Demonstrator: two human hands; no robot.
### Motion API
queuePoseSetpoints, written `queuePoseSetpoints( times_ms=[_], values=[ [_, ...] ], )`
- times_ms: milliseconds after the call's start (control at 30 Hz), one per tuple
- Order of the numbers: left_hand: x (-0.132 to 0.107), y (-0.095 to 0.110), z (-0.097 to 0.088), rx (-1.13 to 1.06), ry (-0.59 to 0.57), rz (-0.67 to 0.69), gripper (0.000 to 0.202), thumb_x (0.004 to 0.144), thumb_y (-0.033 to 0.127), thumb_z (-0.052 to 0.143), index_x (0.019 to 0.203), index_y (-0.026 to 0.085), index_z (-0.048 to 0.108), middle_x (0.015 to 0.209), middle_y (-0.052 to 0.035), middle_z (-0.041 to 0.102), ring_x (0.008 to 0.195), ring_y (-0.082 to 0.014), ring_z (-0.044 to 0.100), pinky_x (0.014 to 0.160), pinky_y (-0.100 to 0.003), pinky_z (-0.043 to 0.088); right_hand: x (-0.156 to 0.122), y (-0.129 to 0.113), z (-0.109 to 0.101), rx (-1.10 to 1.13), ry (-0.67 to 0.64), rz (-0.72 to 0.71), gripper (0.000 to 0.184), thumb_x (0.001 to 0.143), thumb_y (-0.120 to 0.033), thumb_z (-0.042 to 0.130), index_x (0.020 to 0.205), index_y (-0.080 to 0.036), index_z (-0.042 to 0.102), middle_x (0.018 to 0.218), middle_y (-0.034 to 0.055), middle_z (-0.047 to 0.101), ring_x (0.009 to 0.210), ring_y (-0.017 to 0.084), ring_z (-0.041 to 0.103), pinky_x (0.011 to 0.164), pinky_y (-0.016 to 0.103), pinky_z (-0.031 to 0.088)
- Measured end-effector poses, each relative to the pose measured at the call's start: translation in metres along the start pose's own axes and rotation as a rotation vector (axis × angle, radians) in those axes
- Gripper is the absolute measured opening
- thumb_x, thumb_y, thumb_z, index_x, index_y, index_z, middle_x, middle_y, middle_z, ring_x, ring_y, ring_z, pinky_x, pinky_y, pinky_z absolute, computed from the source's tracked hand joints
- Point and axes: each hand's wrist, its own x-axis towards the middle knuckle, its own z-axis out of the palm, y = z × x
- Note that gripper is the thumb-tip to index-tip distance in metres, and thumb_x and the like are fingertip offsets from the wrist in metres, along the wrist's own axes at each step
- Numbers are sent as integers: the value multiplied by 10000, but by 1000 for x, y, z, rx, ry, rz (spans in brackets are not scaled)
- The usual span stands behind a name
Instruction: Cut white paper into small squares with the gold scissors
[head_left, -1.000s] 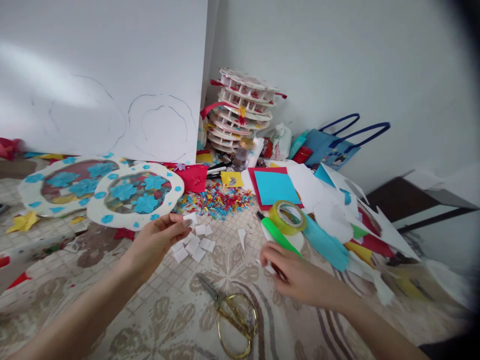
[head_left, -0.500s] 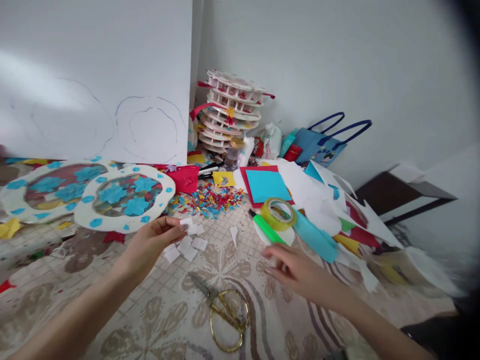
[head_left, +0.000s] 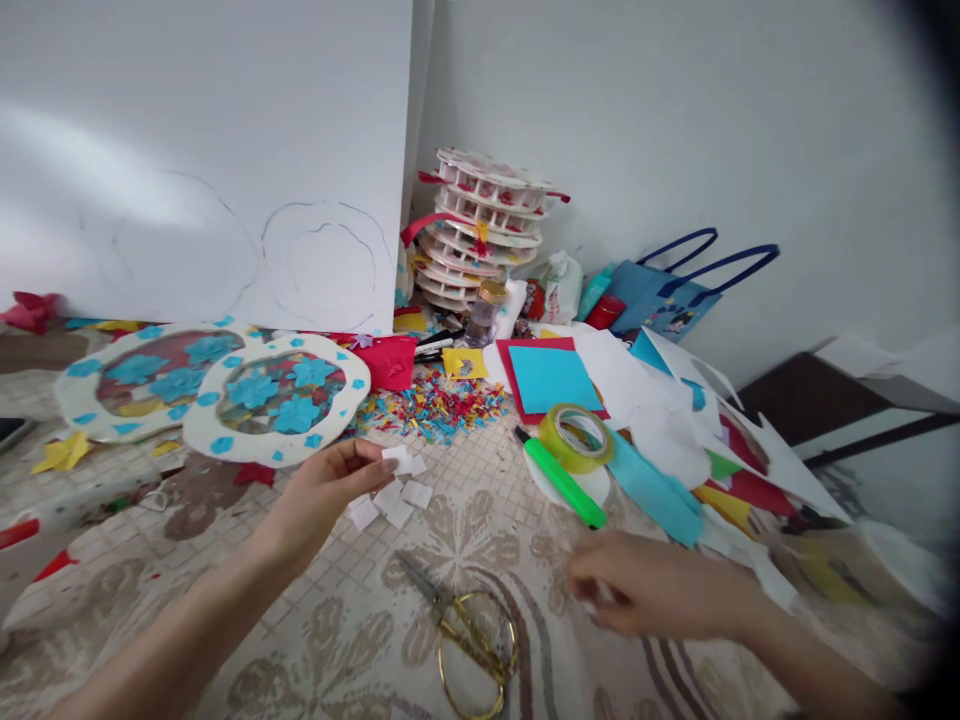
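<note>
My left hand (head_left: 330, 495) pinches a small white paper square (head_left: 397, 459) between thumb and fingers. Several more white paper squares (head_left: 394, 500) lie loose on the tablecloth just under it. My right hand (head_left: 630, 585) is low over the cloth at the right, smeared by motion, with its fingers curled together. A pale bit shows at its fingertips, too blurred to name. Between the hands, nearer me, lie gold-handled scissors (head_left: 469, 640). Beyond the right hand a green highlighter (head_left: 562, 482) rests beside a roll of yellow tape (head_left: 576, 438), on a white paper disc (head_left: 596, 487).
Two white rings with blue paper flowers (head_left: 270, 452) lie at the left. Colored paper shreds (head_left: 442, 402) are heaped mid-table. Blue and red paper sheets (head_left: 551, 380) and white offcuts (head_left: 667, 440) cover the right. A tiered paper lantern (head_left: 484, 230) and blue bag (head_left: 660, 300) stand behind.
My right hand has drawn back toward me and to the right, away from the highlighter. The white paper sliver at mid-table is no longer there. My left hand still pinches its square.
</note>
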Motion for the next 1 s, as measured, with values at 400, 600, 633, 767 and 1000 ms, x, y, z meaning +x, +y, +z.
queuePoseSetpoints(
  times_ms=[400, 600, 633, 767, 1000],
  values=[
    [0, -3, 5, 26, -4, -9, 247, 623, 323, 793, 721, 187, 612, 657, 31, 624, 619, -122, 556, 602, -220, 414, 33, 36, 23, -445, 670, 446, 247, 873, -363, 486, 995, -151, 519, 944, 152, 602, 877, 316, 591, 626, 357, 458],
    [-1, -1, 5, 19, 0, -9, 235, 634, 313, 790, 725, 187, 614, 655, 25, 631, 607, -119, 550, 590, -213, 417, 44, 34, 23, -180, 667, 353, 236, 870, -229, 466, 1092, -169, 521, 940, 124, 628, 819, 256, 606, 712, 376, 462],
    [-1, -1, 5, 20, 1, -8, 237, 630, 316, 791, 722, 185, 616, 653, 24, 629, 604, -119, 549, 588, -214, 418, 42, 33, 22, -17, 690, 311, 229, 888, -261, 438, 1088, -188, 523, 884, 95, 633, 750, 228, 607, 686, 362, 469],
    [-2, -1, 5, 33, -1, -15, 237, 638, 320, 787, 739, 185, 621, 665, 24, 628, 618, -121, 559, 603, -218, 425, 51, 23, 22, 840, 759, 193, 313, 883, -500, 423, 861, -209, 537, 602, -30, 509, 411, 106, 452, 390, 227, 367],
    [-3, -2, 5, 27, -2, -11, 236, 636, 326, 788, 739, 192, 624, 682, 24, 640, 625, -123, 573, 609, -227, 431, 85, 17, 40, 1142, 776, 191, 302, 841, -479, 458, 839, -181, 508, 602, -67, 416, 337, 45, 299, 298, 170, 222]
  ],
)
